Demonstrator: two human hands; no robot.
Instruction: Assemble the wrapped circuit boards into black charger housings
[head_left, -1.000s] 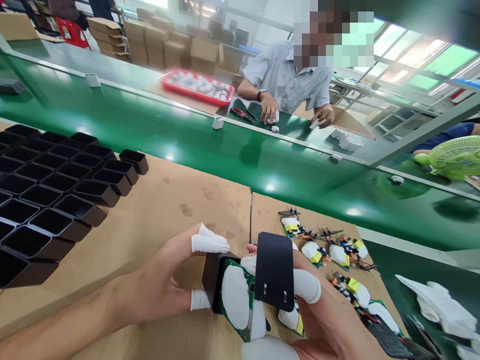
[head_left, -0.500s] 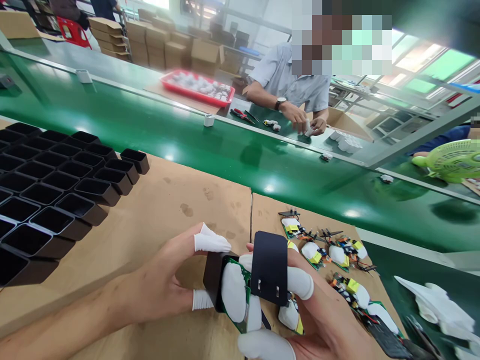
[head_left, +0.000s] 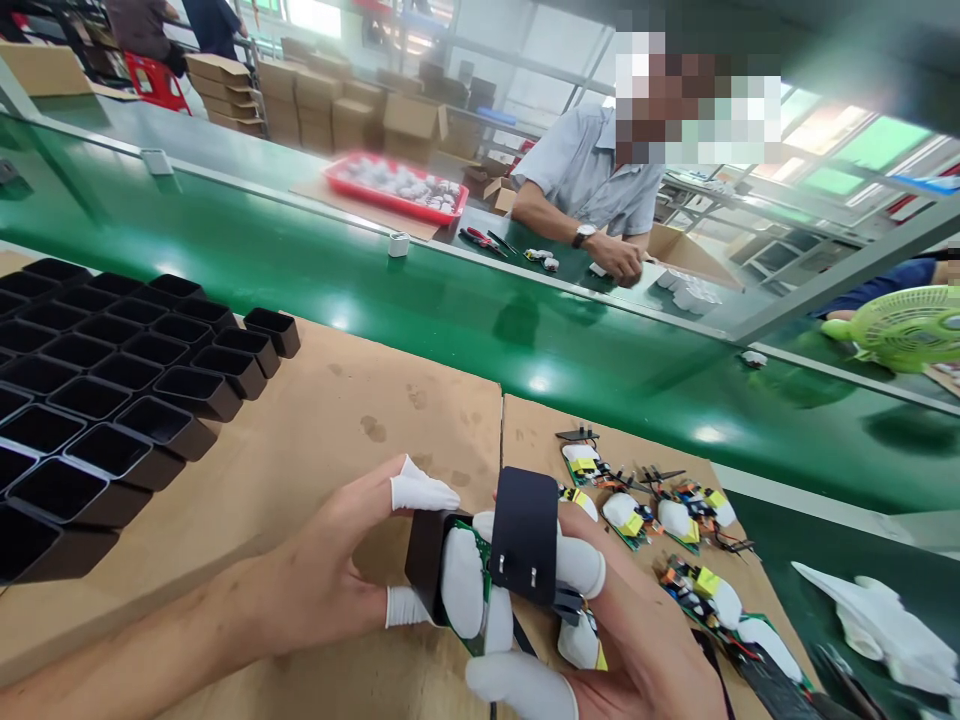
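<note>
My left hand (head_left: 330, 575), with white finger cots on its tips, grips a black plastic housing (head_left: 422, 560) from the left. A green circuit board with a white pad (head_left: 463, 583) sits partly inside that housing. My right hand (head_left: 600, 640), also in finger cots, holds the black cover plate with two metal prongs (head_left: 525, 535) at the board's outer end. Both hands hover just above the cardboard mat (head_left: 315, 420).
Rows of empty black housings (head_left: 112, 370) fill the left of the mat. Several loose circuit boards (head_left: 667, 520) lie to the right. A green conveyor belt (head_left: 420, 290) runs behind; across it a person sits by a red tray (head_left: 394, 185). White cloth (head_left: 870, 625) lies at the right.
The board and cover plate have slid a little further left toward the housing. The person across the belt moved both hands to the right.
</note>
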